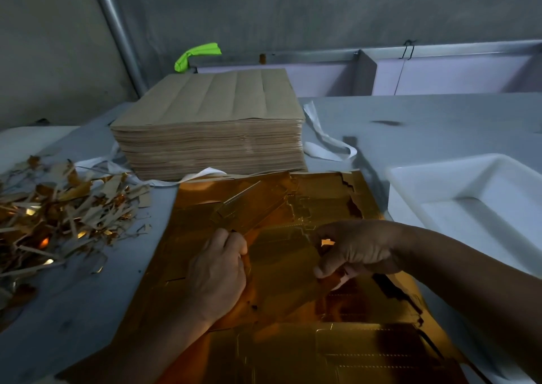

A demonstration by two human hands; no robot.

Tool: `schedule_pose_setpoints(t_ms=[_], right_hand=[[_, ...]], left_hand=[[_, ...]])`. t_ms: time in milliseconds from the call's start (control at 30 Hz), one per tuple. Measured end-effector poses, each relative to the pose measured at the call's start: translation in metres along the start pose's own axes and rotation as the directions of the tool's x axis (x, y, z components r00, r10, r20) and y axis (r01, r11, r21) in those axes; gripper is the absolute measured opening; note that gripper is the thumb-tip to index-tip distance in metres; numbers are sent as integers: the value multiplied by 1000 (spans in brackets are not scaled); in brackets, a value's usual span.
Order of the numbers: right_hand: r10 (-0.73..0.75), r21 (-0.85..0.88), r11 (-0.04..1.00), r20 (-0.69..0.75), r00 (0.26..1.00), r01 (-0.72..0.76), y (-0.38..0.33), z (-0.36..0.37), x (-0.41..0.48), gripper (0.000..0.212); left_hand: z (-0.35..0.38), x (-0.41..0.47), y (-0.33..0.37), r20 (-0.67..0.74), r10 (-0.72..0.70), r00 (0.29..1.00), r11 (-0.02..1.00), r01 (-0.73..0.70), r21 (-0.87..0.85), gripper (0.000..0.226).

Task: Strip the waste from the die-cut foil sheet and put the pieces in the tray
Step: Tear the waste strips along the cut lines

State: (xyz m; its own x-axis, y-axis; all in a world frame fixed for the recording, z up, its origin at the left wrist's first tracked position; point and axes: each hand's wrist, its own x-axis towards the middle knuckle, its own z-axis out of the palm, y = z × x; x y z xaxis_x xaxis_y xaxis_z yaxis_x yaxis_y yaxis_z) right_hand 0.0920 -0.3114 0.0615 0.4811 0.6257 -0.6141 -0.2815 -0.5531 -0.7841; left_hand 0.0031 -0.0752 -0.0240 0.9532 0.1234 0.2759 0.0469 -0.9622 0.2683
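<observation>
Fingers [234, 241] of left hand [217, 269] and right hand [356, 251] clamp a foil piece [281, 263] left of the tray [410, 178], right hand nearer.

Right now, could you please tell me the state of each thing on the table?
foil sheet: flat on the table, partly stripped
left hand: grips the foil sheet
right hand: pinches the foil sheet
tray: open side up, right of sheet
scrap pile: loose heap, left of sheet
paper stack: squared, behind sheet

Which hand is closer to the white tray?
The right hand. It pinches the foil sheet just left of the tray; the left hand grips the sheet farther left, toward the scrap pile.
</observation>
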Motion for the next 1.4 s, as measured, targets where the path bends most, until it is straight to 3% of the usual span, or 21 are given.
schedule_pose_setpoints(t_ms=[167, 733, 1033, 1267, 1400], right_hand=[[-21, 132, 991, -39, 999, 26, 1, -2, 5, 36], [-10, 201, 980, -8, 1000, 12, 4, -5, 8, 23], [-7, -87, 996, -42, 999, 3, 4, -1, 7, 30], [-13, -167, 986, -54, 998, 4, -1, 0, 5, 33], [-11, -216, 976, -57, 998, -1, -3, 1, 7, 46]], left_hand=[[0, 0, 2, -2, -14, 1000, 1000, 14, -5, 17], [-2, -1, 4, -14, 3, 1000, 1000, -3, 2, 16], [-2, 0, 3, 3, 28, 1000, 1000, -28, 5, 15], [0, 0, 1, -8, 48, 999, 999, -48, 19, 13], [1, 0, 1, -17, 49, 999, 998, -49, 25, 12]])
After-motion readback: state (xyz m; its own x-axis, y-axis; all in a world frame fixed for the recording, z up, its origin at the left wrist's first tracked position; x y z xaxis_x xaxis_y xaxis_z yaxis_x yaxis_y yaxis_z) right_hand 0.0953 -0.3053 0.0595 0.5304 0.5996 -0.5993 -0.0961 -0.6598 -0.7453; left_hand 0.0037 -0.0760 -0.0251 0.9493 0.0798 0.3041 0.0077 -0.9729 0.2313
